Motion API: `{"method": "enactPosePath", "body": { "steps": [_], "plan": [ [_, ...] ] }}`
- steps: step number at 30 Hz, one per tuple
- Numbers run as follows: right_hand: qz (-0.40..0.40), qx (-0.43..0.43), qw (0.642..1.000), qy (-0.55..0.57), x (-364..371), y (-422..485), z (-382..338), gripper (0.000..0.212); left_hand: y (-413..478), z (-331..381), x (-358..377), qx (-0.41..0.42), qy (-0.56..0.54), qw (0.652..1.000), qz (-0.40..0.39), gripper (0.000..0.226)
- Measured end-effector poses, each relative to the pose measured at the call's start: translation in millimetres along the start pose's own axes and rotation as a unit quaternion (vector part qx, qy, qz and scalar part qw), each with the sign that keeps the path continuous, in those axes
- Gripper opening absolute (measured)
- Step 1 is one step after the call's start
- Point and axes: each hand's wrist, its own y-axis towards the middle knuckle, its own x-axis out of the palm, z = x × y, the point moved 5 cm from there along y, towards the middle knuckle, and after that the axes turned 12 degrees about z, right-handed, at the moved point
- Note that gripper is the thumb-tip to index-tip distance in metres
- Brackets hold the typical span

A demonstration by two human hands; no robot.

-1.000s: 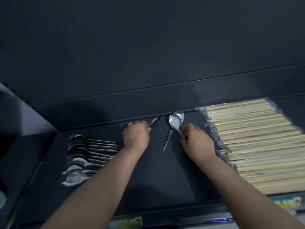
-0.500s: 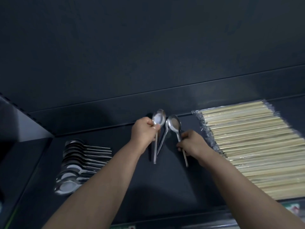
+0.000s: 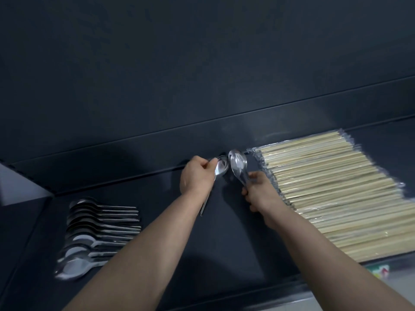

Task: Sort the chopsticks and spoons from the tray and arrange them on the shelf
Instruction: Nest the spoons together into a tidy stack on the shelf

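Both hands are over the middle of a dark shelf [image 3: 224, 254]. My left hand [image 3: 197, 176] grips a steel spoon [image 3: 221, 168] by its neck, bowl up, its handle hanging down past my wrist. My right hand [image 3: 258, 191] holds a second steel spoon [image 3: 238, 164] upright, bowl up, right beside the first; the two bowls nearly touch. A row of several steel spoons [image 3: 94, 230] lies at the shelf's left, bowls to the left. Several plastic-wrapped wooden chopsticks [image 3: 336, 194] lie side by side on the right. No tray is in view.
The shelf's dark back wall [image 3: 202, 86] rises just behind the hands. A pale side panel [image 3: 20, 187] stands at the far left. A coloured label [image 3: 379, 271] shows below the shelf's front edge at the right.
Both hands lifted the spoons off the shelf. The left spoon is now held nearer its bowl, and the right spoon has swung upright. The two bowls have come closer together near the back wall.
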Motion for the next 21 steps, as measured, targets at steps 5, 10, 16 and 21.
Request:
{"method": "enactPosePath", "body": {
  "steps": [5,10,16,21],
  "plan": [
    [0.031,-0.065,0.997,-0.038,-5,6,-3,0.010,12,3,17,0.052,0.093,0.993,-0.049,0.040],
    [0.024,-0.057,0.998,-0.030,-4,10,-3,0.008,10,4,13,0.074,0.105,0.991,-0.044,0.011],
    [-0.019,-0.005,0.999,0.031,14,4,-7,0.007,-6,1,0,-0.117,-0.216,0.962,-0.122,0.004],
    [-0.075,-0.035,0.997,0.002,29,-9,-19,0.011,-13,-5,-9,-0.123,-0.236,0.955,-0.128,0.012]
  ]
}}
